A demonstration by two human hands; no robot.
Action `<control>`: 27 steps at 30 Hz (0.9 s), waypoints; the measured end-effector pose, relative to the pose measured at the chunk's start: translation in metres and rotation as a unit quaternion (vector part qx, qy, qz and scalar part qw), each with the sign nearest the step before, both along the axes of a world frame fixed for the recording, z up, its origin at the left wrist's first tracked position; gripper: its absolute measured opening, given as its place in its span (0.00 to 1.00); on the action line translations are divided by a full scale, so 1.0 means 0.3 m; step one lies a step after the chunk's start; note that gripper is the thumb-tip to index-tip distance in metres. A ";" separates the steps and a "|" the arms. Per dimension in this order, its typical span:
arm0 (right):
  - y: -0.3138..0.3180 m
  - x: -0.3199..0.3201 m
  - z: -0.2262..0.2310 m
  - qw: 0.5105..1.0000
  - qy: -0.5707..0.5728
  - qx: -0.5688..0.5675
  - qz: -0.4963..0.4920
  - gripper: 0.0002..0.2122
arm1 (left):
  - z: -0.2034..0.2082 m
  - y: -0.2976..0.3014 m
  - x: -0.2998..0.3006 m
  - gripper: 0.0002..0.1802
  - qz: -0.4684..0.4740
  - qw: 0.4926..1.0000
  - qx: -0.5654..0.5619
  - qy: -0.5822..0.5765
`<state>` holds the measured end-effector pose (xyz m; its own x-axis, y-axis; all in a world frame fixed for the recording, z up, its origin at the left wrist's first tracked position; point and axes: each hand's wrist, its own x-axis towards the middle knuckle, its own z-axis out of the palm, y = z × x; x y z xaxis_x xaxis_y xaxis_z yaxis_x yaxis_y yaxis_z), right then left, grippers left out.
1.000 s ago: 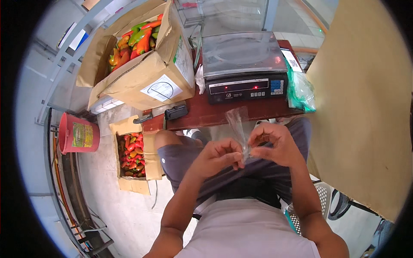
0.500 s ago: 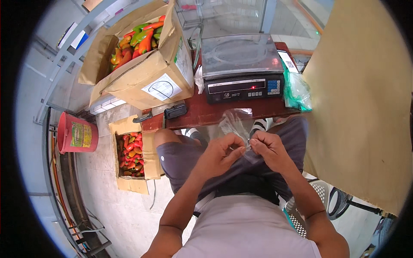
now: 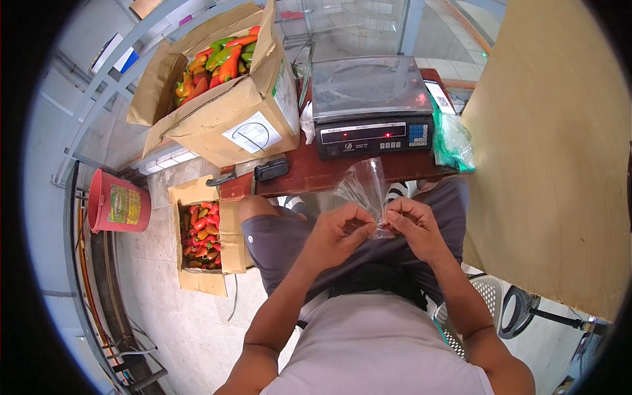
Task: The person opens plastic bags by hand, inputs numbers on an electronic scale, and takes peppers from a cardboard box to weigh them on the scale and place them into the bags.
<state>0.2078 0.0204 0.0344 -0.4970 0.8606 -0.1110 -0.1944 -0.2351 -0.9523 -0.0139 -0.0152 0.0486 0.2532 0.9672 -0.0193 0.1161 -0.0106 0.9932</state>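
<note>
A clear plastic bag (image 3: 363, 184) hangs between my hands above my lap, its far end spread toward the table edge. My left hand (image 3: 342, 232) pinches one side of it between thumb and fingers. Close beside it, my right hand (image 3: 415, 227) pinches the other side, the fingertips of both hands nearly touching. The bag looks flat, with nothing visible inside. Just beyond it, a black digital weighing scale (image 3: 372, 108) with a bare metal pan stands on the dark red table (image 3: 306, 176).
A cardboard box (image 3: 217, 112) of red and green peppers (image 3: 227, 62) stands at the table's left. Below it, another open box (image 3: 230, 230) of peppers sits on the floor near a red bucket (image 3: 118, 201). A knife (image 3: 221, 178) lies at the table edge. A wooden board (image 3: 553, 164) rises at right.
The bag's far end has lifted and fanned out more upright. Both hands keep nearly the same place and still pinch it. The view has shifted slightly.
</note>
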 end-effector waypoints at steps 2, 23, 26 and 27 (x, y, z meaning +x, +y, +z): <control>0.002 0.000 -0.008 1.000 -0.011 0.004 -0.006 0.08 | 0.009 0.001 -0.005 0.04 -0.008 1.000 -0.012 0.004; 0.137 -0.179 0.116 0.972 0.073 0.216 -0.059 0.04 | 0.088 -0.050 -0.134 0.08 -0.132 0.942 -0.096 -0.293; 0.127 -0.149 0.184 0.974 0.086 0.207 -0.043 0.04 | 0.076 -0.046 -0.140 0.08 -0.147 0.936 -0.114 -0.299; 0.116 -0.142 0.198 0.966 -0.004 0.249 -0.066 0.05 | 0.082 -0.048 -0.144 0.08 -0.146 0.936 -0.114 -0.299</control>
<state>0.1652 0.0552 0.0940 -0.3795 0.8642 0.3303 -0.1845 0.2791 -0.9424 -0.0571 -0.0295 0.0733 0.5380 0.8428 0.0137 -0.4361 0.2643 0.8602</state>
